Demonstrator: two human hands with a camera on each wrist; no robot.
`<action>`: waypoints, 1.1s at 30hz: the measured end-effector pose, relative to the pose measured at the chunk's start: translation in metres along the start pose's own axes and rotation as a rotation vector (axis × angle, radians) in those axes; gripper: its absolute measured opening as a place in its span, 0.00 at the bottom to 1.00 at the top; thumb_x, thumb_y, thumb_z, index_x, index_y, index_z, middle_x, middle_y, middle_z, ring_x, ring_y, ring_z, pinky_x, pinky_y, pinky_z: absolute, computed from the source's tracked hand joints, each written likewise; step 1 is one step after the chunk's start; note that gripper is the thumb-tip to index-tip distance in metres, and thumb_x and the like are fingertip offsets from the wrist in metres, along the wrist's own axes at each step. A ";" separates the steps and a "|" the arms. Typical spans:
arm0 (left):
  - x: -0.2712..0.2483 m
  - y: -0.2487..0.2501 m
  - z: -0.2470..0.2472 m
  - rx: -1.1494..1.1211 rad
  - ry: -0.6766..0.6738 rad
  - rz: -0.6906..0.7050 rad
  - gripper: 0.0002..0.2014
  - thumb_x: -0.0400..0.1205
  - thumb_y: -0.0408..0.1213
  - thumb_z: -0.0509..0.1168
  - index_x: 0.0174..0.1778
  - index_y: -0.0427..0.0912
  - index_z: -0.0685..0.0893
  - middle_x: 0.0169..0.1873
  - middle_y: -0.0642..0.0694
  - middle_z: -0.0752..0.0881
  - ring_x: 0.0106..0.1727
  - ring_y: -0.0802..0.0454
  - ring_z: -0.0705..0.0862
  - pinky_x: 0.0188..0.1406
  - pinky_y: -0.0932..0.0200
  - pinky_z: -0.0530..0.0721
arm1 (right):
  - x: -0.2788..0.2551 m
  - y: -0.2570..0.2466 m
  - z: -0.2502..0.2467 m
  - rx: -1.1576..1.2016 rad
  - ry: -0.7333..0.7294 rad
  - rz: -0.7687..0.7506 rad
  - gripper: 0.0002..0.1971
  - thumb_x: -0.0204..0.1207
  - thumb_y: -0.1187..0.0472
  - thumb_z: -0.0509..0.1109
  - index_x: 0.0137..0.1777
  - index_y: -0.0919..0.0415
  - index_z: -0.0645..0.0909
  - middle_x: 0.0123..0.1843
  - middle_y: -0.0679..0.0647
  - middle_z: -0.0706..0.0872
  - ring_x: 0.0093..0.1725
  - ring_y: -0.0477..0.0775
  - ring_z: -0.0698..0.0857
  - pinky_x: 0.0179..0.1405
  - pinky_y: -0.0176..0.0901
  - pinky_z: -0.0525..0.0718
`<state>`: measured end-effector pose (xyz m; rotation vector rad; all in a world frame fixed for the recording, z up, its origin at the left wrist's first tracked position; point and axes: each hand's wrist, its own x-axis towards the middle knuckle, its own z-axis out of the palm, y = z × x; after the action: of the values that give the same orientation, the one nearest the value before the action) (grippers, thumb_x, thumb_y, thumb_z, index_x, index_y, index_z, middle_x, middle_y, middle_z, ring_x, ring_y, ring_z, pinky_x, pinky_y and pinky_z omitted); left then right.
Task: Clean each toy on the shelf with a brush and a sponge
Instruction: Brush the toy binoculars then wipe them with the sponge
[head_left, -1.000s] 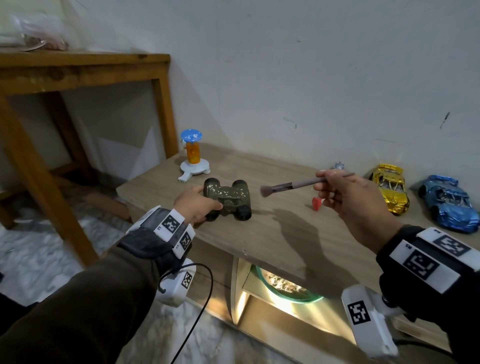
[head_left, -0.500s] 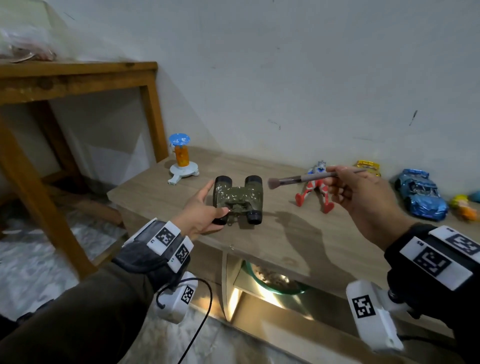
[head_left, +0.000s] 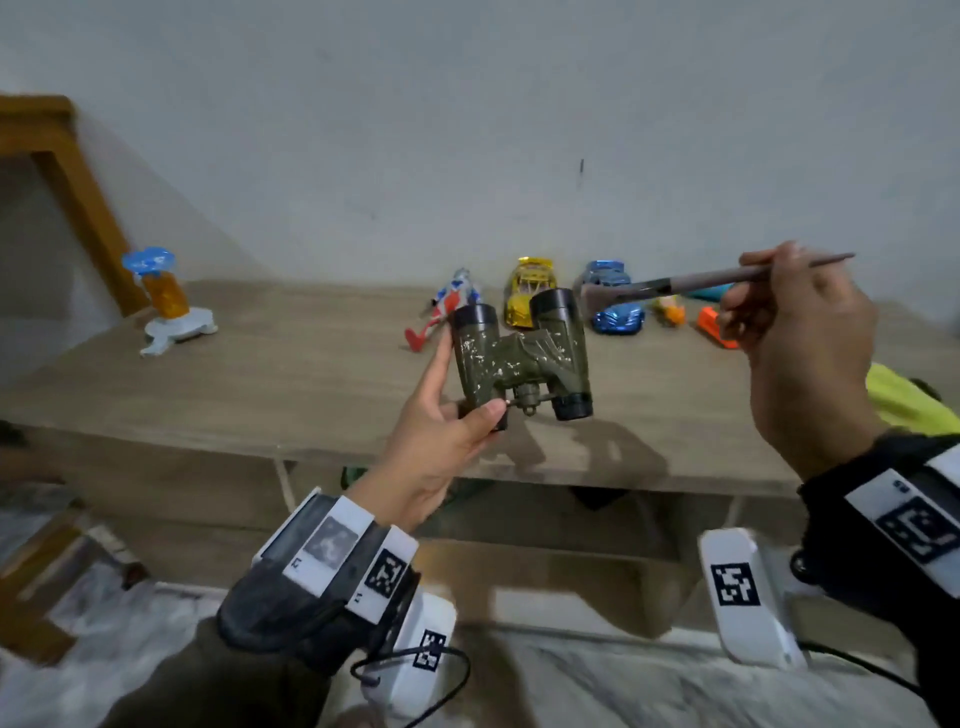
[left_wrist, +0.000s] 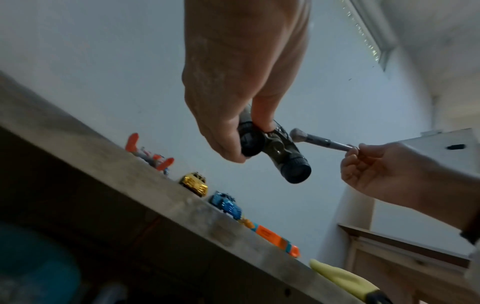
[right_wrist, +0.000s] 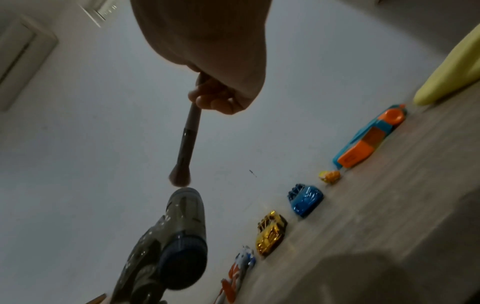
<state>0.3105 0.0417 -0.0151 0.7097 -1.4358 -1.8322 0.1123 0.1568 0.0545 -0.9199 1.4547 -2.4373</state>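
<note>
The left hand (head_left: 434, 452) has its fingers (head_left: 435, 364) and thumb wrapped round one barrel of a pair of olive-green camouflage toy binoculars (head_left: 522, 358), lifted clear above the wooden shelf (head_left: 291, 384), big lenses pointing away toward the wall. The right hand (head_left: 800, 343) pinches the thin grey handle of a soft-headed brush (head_left: 675, 286), fingers curled in close about it. The bristle tip sits right at the far end of the right barrel, touching or just short of it; I cannot tell which.

Along the far edge of the shelf, by the wall, the other toys stand in a row: a red, white and blue action figure (head_left: 444, 306) lying down, then to its right a shiny gold toy car (head_left: 527, 291), a metallic blue toy car (head_left: 615, 317), a small orange-and-yellow figure (head_left: 670, 310), and an orange-and-teal toy (head_left: 714, 327) partly behind the right hand. Something yellow-green (head_left: 904, 400) lies at the shelf's right end. Far left stands a toy with a blue top, orange middle and white base (head_left: 166, 301).
</note>
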 end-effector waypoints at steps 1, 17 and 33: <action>-0.006 -0.008 0.010 -0.001 -0.020 0.013 0.47 0.74 0.20 0.67 0.77 0.69 0.57 0.55 0.37 0.88 0.53 0.47 0.89 0.43 0.59 0.88 | -0.004 -0.002 -0.012 -0.019 0.008 -0.037 0.14 0.86 0.58 0.53 0.40 0.57 0.75 0.20 0.45 0.80 0.22 0.43 0.76 0.25 0.37 0.73; -0.010 -0.034 0.065 0.319 -0.079 0.162 0.47 0.76 0.22 0.67 0.79 0.66 0.52 0.33 0.83 0.82 0.47 0.73 0.86 0.50 0.73 0.82 | -0.009 0.006 -0.078 -0.565 -0.240 -0.338 0.14 0.81 0.50 0.55 0.36 0.48 0.75 0.23 0.45 0.75 0.25 0.43 0.73 0.29 0.36 0.70; -0.010 -0.039 0.067 0.276 -0.116 0.137 0.44 0.75 0.22 0.68 0.74 0.73 0.62 0.58 0.51 0.87 0.54 0.57 0.88 0.55 0.60 0.86 | -0.018 -0.006 -0.069 -0.505 -0.117 -0.498 0.13 0.83 0.52 0.53 0.39 0.50 0.74 0.24 0.53 0.76 0.24 0.53 0.75 0.26 0.54 0.73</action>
<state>0.2577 0.0952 -0.0368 0.6279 -1.7911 -1.6095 0.0878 0.2186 0.0287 -1.6732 2.0425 -2.2805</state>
